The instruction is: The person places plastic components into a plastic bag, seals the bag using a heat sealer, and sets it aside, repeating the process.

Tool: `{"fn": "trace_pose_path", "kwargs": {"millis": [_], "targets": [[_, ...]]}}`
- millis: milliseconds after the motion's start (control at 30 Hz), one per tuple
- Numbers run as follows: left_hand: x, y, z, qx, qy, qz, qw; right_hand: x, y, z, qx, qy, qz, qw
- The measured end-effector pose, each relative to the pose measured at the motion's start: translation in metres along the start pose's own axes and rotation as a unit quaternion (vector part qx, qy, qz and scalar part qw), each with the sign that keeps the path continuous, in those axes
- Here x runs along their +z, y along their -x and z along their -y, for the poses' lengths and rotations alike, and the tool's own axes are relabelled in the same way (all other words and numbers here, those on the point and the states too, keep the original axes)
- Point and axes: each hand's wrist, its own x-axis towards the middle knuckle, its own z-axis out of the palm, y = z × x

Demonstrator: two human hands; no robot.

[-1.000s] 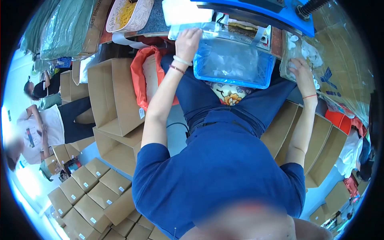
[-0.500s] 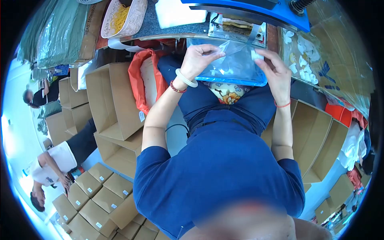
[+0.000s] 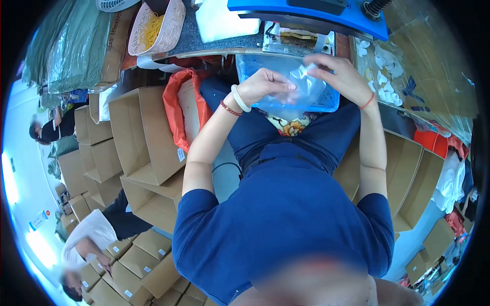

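A clear plastic bag (image 3: 309, 92) hangs above the blue tray (image 3: 333, 105) over my lap. My left hand (image 3: 268, 87) pinches its left side between thumb and fingers. At the upper right of the bag, my right hand (image 3: 341, 76) reaches in with curled fingers, their tips smeared by motion. A small white piece (image 3: 304, 70) shows beside those fingertips, at the bag's upper part. Whether the fingers still grip it cannot be made out. More clear plastic lies in the tray.
A blue machine (image 3: 316, 18) stands ahead. White parts (image 3: 390, 97) lie on the right. A basket (image 3: 173, 25) of yellow bands sits upper left, near a white stack (image 3: 224, 23). Open cartons (image 3: 148, 127) flank me; a person in white (image 3: 94, 237) bends over boxes at lower left.
My right hand has moved left with the white piece to the bag. My left hand has lowered slightly, bringing the bag down and toward me. The person in white has bent lower over the boxes.
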Motion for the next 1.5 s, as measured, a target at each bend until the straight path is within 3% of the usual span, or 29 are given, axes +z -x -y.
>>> {"fn": "trace_pose_path", "kwargs": {"millis": [33, 67, 100, 167, 200, 267, 333, 400, 433, 467, 500, 533, 567, 633, 700, 733, 800, 833, 933, 967, 1033, 1133, 1233, 1300, 1333, 1400, 1433, 1500], "targets": [[-0.001, -0.007, 0.007, -0.018, 0.097, -0.01, 0.995, 0.007, -0.001, -0.009, 0.048, -0.057, -0.098, 0.992], [-0.003, -0.02, 0.013, 0.02, 0.136, -0.05, 0.989, 0.009, 0.0, -0.015, 0.096, -0.115, -0.194, 0.969], [-0.007, -0.032, 0.014, 0.035, 0.144, -0.063, 0.987, 0.003, 0.003, -0.02, 0.122, -0.047, -0.243, 0.961], [-0.015, -0.05, 0.011, 0.081, 0.145, -0.086, 0.982, -0.01, 0.016, -0.03, 0.077, 0.166, -0.336, 0.924], [-0.011, -0.051, 0.003, 0.08, 0.145, -0.084, 0.983, -0.013, 0.024, -0.027, 0.15, 0.207, -0.349, 0.902], [-0.006, -0.052, -0.019, 0.009, 0.23, -0.105, 0.967, -0.01, 0.027, -0.062, 0.164, 0.274, -0.347, 0.882], [-0.011, -0.059, -0.002, 0.021, 0.237, -0.109, 0.965, -0.004, 0.03, -0.107, 0.179, 0.328, -0.34, 0.863], [-0.013, -0.055, 0.001, 0.04, 0.189, -0.098, 0.976, -0.008, 0.022, -0.137, 0.098, 0.37, -0.337, 0.86], [-0.016, -0.051, 0.002, 0.035, 0.098, -0.113, 0.988, -0.007, 0.023, -0.14, 0.088, 0.372, -0.341, 0.859], [-0.024, -0.045, -0.001, 0.091, -0.04, -0.202, 0.974, -0.005, 0.024, -0.143, 0.084, 0.372, -0.339, 0.86], [-0.036, -0.041, -0.006, 0.144, -0.179, -0.282, 0.932, -0.004, 0.023, -0.144, 0.114, 0.345, -0.352, 0.862], [-0.041, -0.043, -0.018, 0.269, -0.187, -0.409, 0.852, -0.001, 0.024, -0.142, 0.146, 0.317, -0.363, 0.864], [-0.053, -0.03, -0.029, 0.254, -0.347, -0.452, 0.782, 0.001, 0.027, -0.138, 0.146, 0.316, -0.358, 0.867], [-0.108, -0.042, -0.01, 0.347, -0.622, -0.462, 0.529, -0.001, 0.027, -0.116, 0.194, 0.084, -0.463, 0.861], [-0.119, -0.029, 0.02, 0.286, -0.659, -0.341, 0.607, 0.0, 0.038, -0.09, 0.231, 0.075, -0.477, 0.845], [-0.11, -0.018, 0.025, 0.288, -0.693, -0.344, 0.564, 0.001, 0.043, -0.075, 0.269, 0.062, -0.489, 0.827], [-0.11, -0.005, 0.037, 0.322, -0.645, -0.381, 0.579, 0.001, 0.05, -0.042, 0.289, 0.051, -0.456, 0.84], [-0.097, 0.0, 0.027, 0.338, -0.628, -0.407, 0.571, 0.004, 0.05, -0.029, 0.219, 0.026, -0.431, 0.875], [-0.066, 0.015, 0.015, 0.236, -0.416, -0.445, 0.757, 0.037, 0.04, 0.002, 0.08, -0.078, -0.361, 0.926], [-0.056, 0.018, 0.009, 0.237, -0.416, -0.446, 0.756, 0.053, 0.034, 0.007, 0.085, -0.105, -0.325, 0.936], [-0.037, 0.025, -0.003, 0.207, -0.323, -0.395, 0.835, 0.063, 0.023, 0.022, 0.092, -0.136, -0.287, 0.944], [-0.004, 0.033, -0.017, 0.192, -0.272, -0.335, 0.882, 0.032, 0.011, 0.059, -0.038, -0.047, -0.323, 0.945], [0.01, 0.031, -0.024, 0.182, -0.223, -0.283, 0.915, 0.024, 0.005, 0.061, -0.093, 0.024, -0.309, 0.946], [0.014, 0.03, -0.029, 0.163, -0.237, -0.212, 0.934, 0.017, 0.007, 0.052, -0.078, 0.03, -0.271, 0.959], [0.014, 0.029, -0.027, 0.161, -0.235, -0.212, 0.935, 0.009, 0.009, 0.049, -0.058, 0.056, -0.195, 0.978], [0.011, 0.022, -0.026, 0.089, -0.158, -0.088, 0.979, 0.003, 0.011, 0.036, -0.047, 0.077, -0.075, 0.993], [0.007, 0.016, -0.02, 0.041, -0.066, -0.03, 0.997, 0.002, 0.008, 0.027, -0.046, 0.078, -0.079, 0.993], [-0.003, -0.001, -0.002, 0.021, 0.004, -0.023, 1.0, 0.005, -0.001, 0.007, 0.026, -0.039, -0.034, 0.998]]}}
